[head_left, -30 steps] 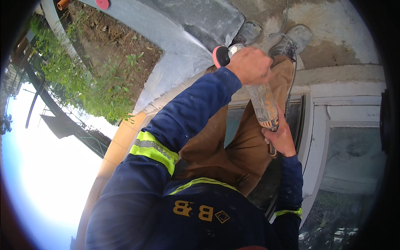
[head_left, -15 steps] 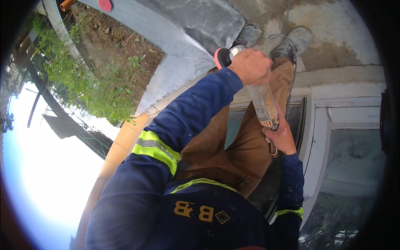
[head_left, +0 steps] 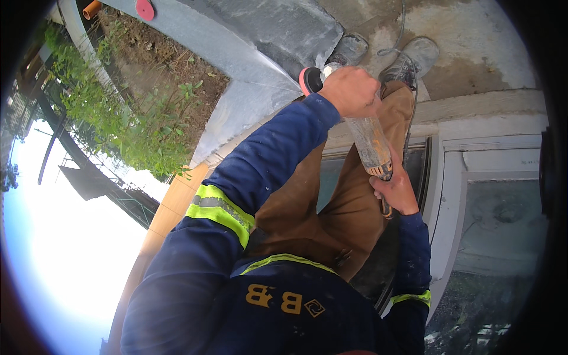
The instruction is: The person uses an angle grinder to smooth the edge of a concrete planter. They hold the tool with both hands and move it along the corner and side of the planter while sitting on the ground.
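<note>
A dusty angle polisher slants across in front of my brown trousers. My left hand is wrapped round its front part, near the metal head. Farther back, my right hand grips the rear handle. On the tool's head sits a black backing with a pinkish-red pad, turned toward the grey stone ledge. The pad's edge is at the ledge's near side; whether it touches or spins I cannot tell.
A second pink-red disc lies on the ledge at the far left. Green plants grow in a soil bed. A cable crosses the concrete near my shoes. At right stands a white-framed glass panel.
Both hands and the polisher have shifted slightly left and toward the far side. The grip of each hand is unchanged.
</note>
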A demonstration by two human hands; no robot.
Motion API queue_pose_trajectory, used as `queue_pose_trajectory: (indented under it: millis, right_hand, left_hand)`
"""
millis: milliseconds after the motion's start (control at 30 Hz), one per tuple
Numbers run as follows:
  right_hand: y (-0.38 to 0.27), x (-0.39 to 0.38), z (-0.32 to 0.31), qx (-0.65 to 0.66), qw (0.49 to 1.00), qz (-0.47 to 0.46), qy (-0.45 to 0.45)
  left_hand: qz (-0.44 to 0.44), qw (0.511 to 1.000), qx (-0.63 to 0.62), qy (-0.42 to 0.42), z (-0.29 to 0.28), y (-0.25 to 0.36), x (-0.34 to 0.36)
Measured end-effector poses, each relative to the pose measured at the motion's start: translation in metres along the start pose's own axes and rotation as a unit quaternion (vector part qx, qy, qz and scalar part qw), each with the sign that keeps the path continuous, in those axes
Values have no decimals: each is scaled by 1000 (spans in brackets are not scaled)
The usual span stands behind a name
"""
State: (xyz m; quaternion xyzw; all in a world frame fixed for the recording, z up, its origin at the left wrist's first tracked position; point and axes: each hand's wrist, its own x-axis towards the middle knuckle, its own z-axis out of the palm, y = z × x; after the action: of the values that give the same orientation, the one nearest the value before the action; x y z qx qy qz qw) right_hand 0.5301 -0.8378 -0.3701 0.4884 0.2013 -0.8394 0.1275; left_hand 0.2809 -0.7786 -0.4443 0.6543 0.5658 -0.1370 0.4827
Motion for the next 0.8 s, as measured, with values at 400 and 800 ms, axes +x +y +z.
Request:
queue_pose_trajectory:
  millis: [400, 800]
  right_hand:
    - [2, -2, 4, -1, 1000, 1, -1]
    - [7, -6, 5, 5, 1000, 17, -2]
  left_hand:
    - [2, 1000, 7, 14, -1, 2, -7]
    - [6, 1000, 1, 12, 4, 4, -9]
